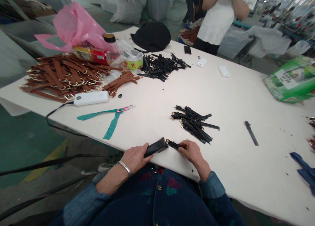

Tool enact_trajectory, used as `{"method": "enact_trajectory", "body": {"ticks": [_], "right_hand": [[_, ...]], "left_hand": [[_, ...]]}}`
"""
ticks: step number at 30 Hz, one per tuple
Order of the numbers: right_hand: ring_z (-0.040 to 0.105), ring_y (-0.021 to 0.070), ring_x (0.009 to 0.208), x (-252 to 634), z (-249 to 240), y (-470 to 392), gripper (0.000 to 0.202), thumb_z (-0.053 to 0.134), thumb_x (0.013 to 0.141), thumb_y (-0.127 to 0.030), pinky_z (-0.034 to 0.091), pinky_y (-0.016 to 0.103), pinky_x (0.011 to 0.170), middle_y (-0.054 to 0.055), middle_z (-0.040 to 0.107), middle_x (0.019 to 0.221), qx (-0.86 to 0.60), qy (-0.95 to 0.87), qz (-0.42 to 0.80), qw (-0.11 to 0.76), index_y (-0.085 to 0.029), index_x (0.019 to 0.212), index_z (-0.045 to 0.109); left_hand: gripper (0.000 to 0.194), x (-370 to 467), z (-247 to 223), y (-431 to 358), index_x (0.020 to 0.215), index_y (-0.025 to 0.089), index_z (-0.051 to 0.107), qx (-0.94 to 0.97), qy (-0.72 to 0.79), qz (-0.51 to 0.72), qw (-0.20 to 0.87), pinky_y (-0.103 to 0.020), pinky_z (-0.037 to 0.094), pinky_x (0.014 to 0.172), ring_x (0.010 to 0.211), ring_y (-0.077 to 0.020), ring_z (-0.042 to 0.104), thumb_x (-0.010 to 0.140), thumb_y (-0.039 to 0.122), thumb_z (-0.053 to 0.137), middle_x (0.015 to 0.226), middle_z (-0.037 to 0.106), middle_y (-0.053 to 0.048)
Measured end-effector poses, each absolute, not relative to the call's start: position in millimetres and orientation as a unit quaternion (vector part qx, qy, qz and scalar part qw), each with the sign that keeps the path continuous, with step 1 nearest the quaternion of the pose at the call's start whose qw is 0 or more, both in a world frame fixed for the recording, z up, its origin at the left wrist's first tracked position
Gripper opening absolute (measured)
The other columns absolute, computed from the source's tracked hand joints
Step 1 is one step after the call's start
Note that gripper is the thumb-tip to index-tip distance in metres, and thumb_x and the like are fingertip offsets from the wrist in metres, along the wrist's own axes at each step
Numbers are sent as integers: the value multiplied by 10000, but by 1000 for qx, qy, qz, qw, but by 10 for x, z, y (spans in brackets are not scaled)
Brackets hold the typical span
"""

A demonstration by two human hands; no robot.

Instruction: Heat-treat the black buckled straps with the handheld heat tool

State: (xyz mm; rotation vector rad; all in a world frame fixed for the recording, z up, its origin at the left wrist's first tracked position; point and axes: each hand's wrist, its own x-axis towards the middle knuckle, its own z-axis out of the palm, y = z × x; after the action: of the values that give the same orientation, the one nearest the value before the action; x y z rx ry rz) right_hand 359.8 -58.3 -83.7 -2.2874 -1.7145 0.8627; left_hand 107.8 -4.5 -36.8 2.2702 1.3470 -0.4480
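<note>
My left hand (135,157), with a silver bracelet at the wrist, is closed round a black oblong thing (157,147) with a flat, wide end; its kind I cannot make out. Pinched in my right hand (194,153) is a black buckle strap (174,144), its gold buckle end pointing left at the wide end of the black thing. The two almost meet over the table's near edge; whether they touch is not clear. Just beyond my right hand lies a pile of black buckle straps (194,122). One single black strap (251,133) lies farther right.
On the white table (152,111) are pink-handled thread snips (125,108) with a green ribbon, a white power bank (91,98) with a cable, brown buckle straps (61,75), more black straps (162,67), a black cap (152,35) and a green package (292,81). A person (216,19) stands beyond.
</note>
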Motion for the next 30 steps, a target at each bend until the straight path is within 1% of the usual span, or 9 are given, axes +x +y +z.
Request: {"method": "enact_trajectory", "body": {"ticks": [4,8,14,17,20,23,26,30], "right_hand": [[542,131,722,3474,-815,-542,164,558,690,-265,324,208,613,-18,631,776,-753,-582,293,94,-257,821,656],[543,139,746,3385,-839,-533,171,533,714,-259,327,213,631,-7,632,792,-762,-574,279,108,-251,843,645],[534,144,701,3326,-887,-508,149,500,708,-234,320,223,612,24,625,735,-797,-539,255,94,-201,779,627],[524,151,682,3309,-889,-508,146,524,702,-300,306,232,589,38,613,717,-806,-535,243,77,-188,745,608],[511,151,668,3289,-894,-521,212,540,698,-390,283,234,563,33,598,716,-806,-541,232,61,-192,758,588],[501,142,663,3277,-909,-528,220,543,703,-395,271,233,561,23,589,733,-801,-553,224,54,-196,792,578],[500,136,671,3284,-931,-532,190,549,703,-365,282,232,577,12,588,742,-789,-568,221,76,-201,795,576],[503,125,654,3305,-976,-557,173,550,710,-362,313,221,585,-9,591,733,-771,-577,230,139,-219,801,588]], "left_hand": [[324,1077,-364,-37,950,238,464,827,487,-163,227,-295,406,659,777,-206,588,766,490,376,848,629,-57],[322,1095,-338,-44,963,241,463,820,495,-169,233,-295,405,679,800,-203,585,767,483,380,861,628,-53],[330,1078,-331,-37,961,236,473,820,497,-167,231,-290,406,665,790,-202,588,765,487,385,840,631,-54],[346,1012,-342,-15,957,237,476,821,500,-163,223,-289,403,651,775,-204,589,768,505,364,819,634,-55],[355,954,-327,10,950,237,478,820,508,-160,212,-287,401,640,765,-205,589,769,515,351,810,636,-54],[358,960,-302,27,944,237,484,816,514,-160,211,-285,400,639,769,-205,589,763,519,358,819,634,-55],[359,1025,-306,25,950,235,485,822,503,-163,212,-294,401,647,783,-215,588,759,514,365,834,632,-63],[351,1088,-349,3,954,238,483,830,489,-160,215,-290,398,640,775,-212,589,759,506,370,828,632,-62]]}}
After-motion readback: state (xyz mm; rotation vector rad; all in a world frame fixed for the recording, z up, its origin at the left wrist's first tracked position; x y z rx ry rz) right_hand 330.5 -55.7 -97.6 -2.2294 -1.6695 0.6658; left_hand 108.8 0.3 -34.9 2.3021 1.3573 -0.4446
